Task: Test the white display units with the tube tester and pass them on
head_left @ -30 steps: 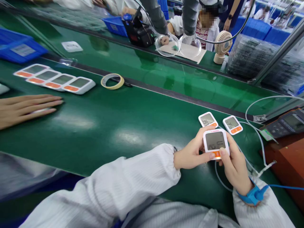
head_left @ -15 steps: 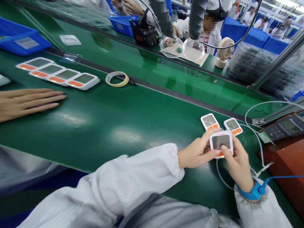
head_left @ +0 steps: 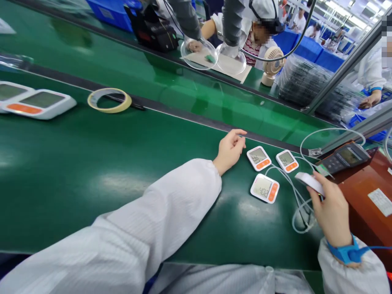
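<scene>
My right hand (head_left: pixel 332 204) grips a white blood pressure monitor (head_left: pixel 308 182) by its edge; it is tilted so its screen is hidden. My left hand (head_left: pixel 231 150) is empty, its index finger stretched out and the others loosely bent, beside a white and orange monitor (head_left: pixel 259 158) on the green bench. A second monitor (head_left: pixel 287 161) lies to the right of that one, and a third (head_left: pixel 265 188) nearer to me. All three show digits on their screens. Thin clear tubes (head_left: pixel 289 177) run among them and under my right hand.
A handheld meter (head_left: pixel 346 157) rests by an orange-brown box (head_left: pixel 369 183) at the right. A tape roll (head_left: pixel 109 101) lies by the bench's dark back strip. Larger monitors (head_left: pixel 41 103) lie far left. Across the bench are a small fan (head_left: pixel 271 65) and a co-worker (head_left: pixel 260 34).
My left hand has let go of the monitor that both hands held and moved left. A monitor is now in my right hand alone, farther right, and a third shows on the bench. The view has shifted right.
</scene>
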A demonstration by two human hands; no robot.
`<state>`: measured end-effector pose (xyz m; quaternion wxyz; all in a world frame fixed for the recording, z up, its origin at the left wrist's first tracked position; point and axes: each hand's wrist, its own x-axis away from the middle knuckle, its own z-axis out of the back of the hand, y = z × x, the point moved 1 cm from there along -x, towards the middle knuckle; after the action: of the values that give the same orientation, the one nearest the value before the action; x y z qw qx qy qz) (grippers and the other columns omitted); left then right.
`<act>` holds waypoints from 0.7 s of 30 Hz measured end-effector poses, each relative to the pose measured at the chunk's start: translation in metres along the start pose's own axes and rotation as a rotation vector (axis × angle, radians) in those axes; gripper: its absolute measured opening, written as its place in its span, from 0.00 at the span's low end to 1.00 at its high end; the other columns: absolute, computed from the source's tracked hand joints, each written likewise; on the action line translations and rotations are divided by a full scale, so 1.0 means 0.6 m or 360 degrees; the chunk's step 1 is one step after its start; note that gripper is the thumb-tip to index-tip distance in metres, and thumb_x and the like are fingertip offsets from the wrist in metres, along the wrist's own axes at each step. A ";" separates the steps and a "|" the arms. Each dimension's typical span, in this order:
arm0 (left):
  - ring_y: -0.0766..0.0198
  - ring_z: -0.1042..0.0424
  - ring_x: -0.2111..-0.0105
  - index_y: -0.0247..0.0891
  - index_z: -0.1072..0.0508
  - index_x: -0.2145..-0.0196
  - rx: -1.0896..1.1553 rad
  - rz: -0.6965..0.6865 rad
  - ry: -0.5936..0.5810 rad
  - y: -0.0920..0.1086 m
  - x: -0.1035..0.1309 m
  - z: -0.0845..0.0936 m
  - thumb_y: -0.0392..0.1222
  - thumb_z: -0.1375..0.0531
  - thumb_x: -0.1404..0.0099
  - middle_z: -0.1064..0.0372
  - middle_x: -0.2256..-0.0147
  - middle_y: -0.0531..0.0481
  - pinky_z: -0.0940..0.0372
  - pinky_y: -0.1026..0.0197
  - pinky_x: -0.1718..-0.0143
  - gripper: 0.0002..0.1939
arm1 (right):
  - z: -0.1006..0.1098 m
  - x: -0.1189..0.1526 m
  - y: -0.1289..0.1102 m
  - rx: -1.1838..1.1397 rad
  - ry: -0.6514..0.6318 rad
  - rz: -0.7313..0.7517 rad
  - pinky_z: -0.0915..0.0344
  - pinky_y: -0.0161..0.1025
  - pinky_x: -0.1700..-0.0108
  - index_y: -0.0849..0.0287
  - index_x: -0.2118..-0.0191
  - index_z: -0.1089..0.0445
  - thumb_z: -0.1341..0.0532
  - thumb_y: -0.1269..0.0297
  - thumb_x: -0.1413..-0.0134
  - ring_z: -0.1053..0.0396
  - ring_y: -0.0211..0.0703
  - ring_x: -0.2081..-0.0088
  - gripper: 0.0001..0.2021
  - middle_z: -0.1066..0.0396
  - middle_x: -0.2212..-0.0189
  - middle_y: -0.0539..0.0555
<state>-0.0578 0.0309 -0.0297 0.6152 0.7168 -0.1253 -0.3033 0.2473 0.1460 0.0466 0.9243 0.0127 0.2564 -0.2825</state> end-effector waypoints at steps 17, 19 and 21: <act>0.67 0.34 0.78 0.37 0.27 0.65 -0.0313 -0.0149 -0.0398 0.011 0.012 -0.005 0.41 0.45 0.39 0.32 0.77 0.54 0.39 0.64 0.75 0.09 | -0.054 0.042 0.003 -0.0687 -0.0647 -0.0652 0.29 0.42 0.65 0.58 0.47 0.29 0.42 0.45 0.39 0.26 0.46 0.69 0.24 0.22 0.59 0.58; 0.67 0.34 0.78 0.37 0.26 0.65 -0.0337 -0.0132 -0.0394 0.013 0.013 -0.004 0.42 0.45 0.39 0.32 0.77 0.53 0.40 0.64 0.75 0.10 | -0.051 0.038 0.000 -0.0495 -0.0597 -0.0549 0.30 0.42 0.67 0.59 0.49 0.27 0.43 0.47 0.38 0.29 0.43 0.73 0.22 0.22 0.59 0.57; 0.67 0.35 0.79 0.37 0.26 0.65 -0.0368 -0.0125 -0.0403 0.016 0.015 -0.001 0.43 0.45 0.39 0.32 0.78 0.53 0.40 0.64 0.76 0.10 | -0.040 0.037 -0.005 -0.0367 -0.0478 -0.0459 0.30 0.42 0.67 0.60 0.51 0.25 0.43 0.50 0.36 0.28 0.45 0.72 0.21 0.22 0.59 0.58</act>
<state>-0.0485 0.0243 -0.0233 0.6605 0.6016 -0.1379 -0.4276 0.2503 0.1360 0.0155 0.8975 -0.1718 0.1456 -0.3791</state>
